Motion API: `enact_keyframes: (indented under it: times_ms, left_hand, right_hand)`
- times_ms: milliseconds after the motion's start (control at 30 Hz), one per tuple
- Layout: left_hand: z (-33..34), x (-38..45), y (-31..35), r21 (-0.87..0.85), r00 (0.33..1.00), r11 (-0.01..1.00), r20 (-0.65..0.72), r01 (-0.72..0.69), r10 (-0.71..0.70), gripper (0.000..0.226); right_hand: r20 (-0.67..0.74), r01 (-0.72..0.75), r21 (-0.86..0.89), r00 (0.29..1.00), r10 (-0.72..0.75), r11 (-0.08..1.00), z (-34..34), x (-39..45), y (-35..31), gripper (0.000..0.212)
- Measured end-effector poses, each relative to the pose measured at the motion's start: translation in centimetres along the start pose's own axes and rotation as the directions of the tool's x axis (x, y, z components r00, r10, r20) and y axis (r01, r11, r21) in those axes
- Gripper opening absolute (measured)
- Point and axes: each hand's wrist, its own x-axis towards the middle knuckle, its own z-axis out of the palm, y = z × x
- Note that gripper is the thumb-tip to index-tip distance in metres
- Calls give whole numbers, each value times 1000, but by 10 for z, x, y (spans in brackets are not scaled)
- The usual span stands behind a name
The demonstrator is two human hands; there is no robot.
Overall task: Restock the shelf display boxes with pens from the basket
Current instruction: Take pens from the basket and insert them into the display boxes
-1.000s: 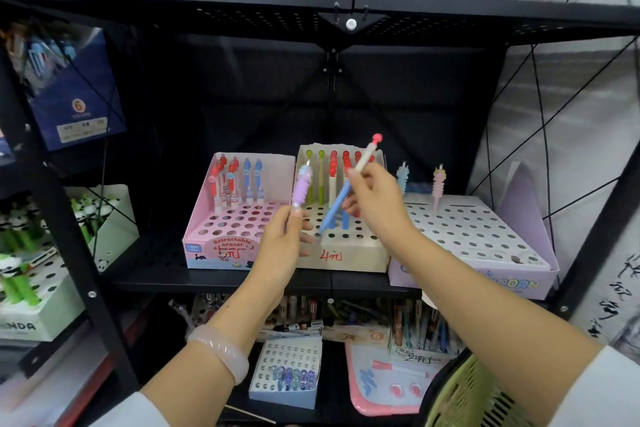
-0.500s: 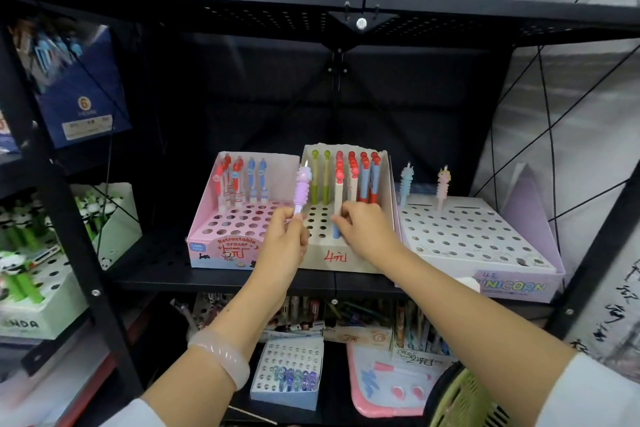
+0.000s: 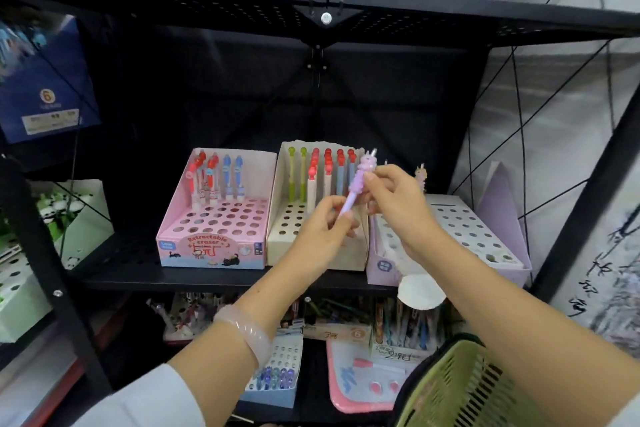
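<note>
Head view: both hands, left (image 3: pixel 323 230) and right (image 3: pixel 398 199), pinch a lilac unicorn-topped pen (image 3: pixel 358 184) above the cream cardboard display box (image 3: pixel 294 243); next, it likely needs seating in the lilac perforated box (image 3: pixel 485 236) just right of that one.

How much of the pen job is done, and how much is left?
Some is done: the cream box has rows of pens standing at its back. Now both hands, left and right, hold one purple pen. Lots left: the pink box and lilac box show many bare holes.
</note>
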Motion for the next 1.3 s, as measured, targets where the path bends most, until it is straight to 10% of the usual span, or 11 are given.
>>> enact_keyframes:
  times_ms: [400, 933, 1300]
  left_hand:
    - [50, 61, 13, 464, 977, 869, 194, -169, 87, 41]
    - [72, 79, -5, 497, 977, 853, 202, -163, 69, 40]
    - [70, 68, 2, 450, 969, 874, 233, -184, 83, 40]
  right_hand:
    - [-463, -120, -241, 886, -5, 963, -159, 61, 48, 20]
    - [-255, -52, -682, 952, -171, 730, -160, 79, 81, 7]
    - [-276, -290, -654, 951, 136, 699, -152, 70, 100, 23]
